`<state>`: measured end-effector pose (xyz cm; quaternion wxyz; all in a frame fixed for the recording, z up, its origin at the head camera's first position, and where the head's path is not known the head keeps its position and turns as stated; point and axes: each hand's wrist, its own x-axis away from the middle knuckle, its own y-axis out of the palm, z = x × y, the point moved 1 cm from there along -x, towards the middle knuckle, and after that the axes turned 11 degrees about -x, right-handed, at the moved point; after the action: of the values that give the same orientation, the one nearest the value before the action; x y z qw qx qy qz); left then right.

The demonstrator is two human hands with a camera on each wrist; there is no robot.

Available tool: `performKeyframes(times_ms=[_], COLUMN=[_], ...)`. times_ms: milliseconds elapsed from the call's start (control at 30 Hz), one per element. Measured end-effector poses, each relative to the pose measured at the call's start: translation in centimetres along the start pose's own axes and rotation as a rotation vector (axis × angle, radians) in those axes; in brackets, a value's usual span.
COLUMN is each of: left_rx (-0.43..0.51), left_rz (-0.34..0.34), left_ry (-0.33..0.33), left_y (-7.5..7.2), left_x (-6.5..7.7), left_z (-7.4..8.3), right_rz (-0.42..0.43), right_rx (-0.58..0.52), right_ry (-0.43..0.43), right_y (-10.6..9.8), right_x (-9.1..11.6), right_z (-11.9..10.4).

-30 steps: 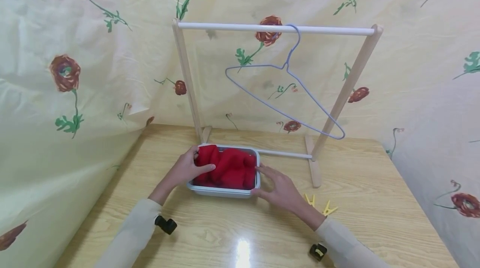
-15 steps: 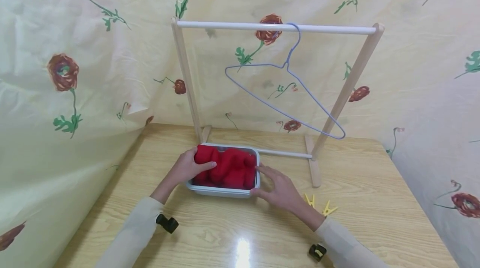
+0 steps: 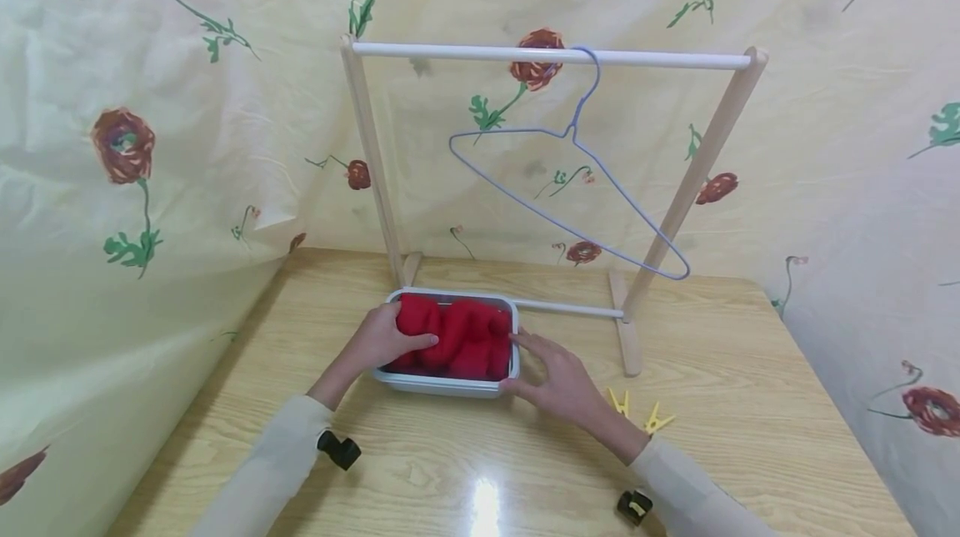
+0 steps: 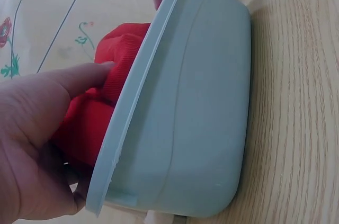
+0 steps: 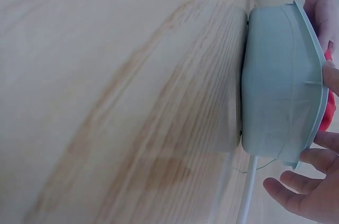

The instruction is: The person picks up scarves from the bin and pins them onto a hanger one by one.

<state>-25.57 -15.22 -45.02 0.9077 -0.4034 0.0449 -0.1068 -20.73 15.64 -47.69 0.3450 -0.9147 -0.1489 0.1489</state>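
In the head view a pale blue-grey plastic basin [image 3: 450, 386] stands on the table, filled with bunched red cloth [image 3: 472, 327]. My left hand [image 3: 378, 342] reaches over its left side and grips the cloth, thumb on top and fingers tucked in behind. Ribbing on the red cloth [image 4: 130, 52] shows in the left wrist view; some fingertips are hidden there. My right hand [image 3: 561, 378] lies at the basin's right side, thumb near the front corner and fingers spread. In the right wrist view these fingers [image 5: 318, 158] touch the basin's rim [image 5: 312, 121], with others off it.
Behind the basin stands a wooden rack with a white top rail [image 3: 450, 52]. A blue wire hanger [image 3: 517, 195] hangs from it. Two yellow clothespins [image 3: 657, 420] lie beside my right forearm. Flowered fabric [image 3: 225, 145] encloses the table [image 3: 420, 479] at the back and sides.
My left hand has shifted slightly right and toward me, its thumb moving a little lower across the red cloth. My right hand and the basin look almost unmoved.
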Motion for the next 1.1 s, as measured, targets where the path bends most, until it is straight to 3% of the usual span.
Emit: performKeyframes(times_ms=[333,633,900,1100], left_rx=[-0.084,-0.128,-0.085,-0.043], left_rz=[-0.053,-0.103,-0.098,-0.147], left_ry=[0.005,0.098,0.127,0.176], left_y=[-0.6,-0.9,-1.3,-1.3], left_x=[0.2,0.3,0.4,0.3], left_z=[0.3,0.4,0.5,0.0], right_rz=[-0.012,-0.011,-0.015,-0.011], right_rx=[0.012,0.001,-0.007,-0.01], right_ry=[0.017,0.042,0.042,0.041], right_y=[0.1,0.1,0.1,0.1], right_x=[0.0,-0.1,0.0,0.0], right_z=[0.0,0.1,0.0,0.0])
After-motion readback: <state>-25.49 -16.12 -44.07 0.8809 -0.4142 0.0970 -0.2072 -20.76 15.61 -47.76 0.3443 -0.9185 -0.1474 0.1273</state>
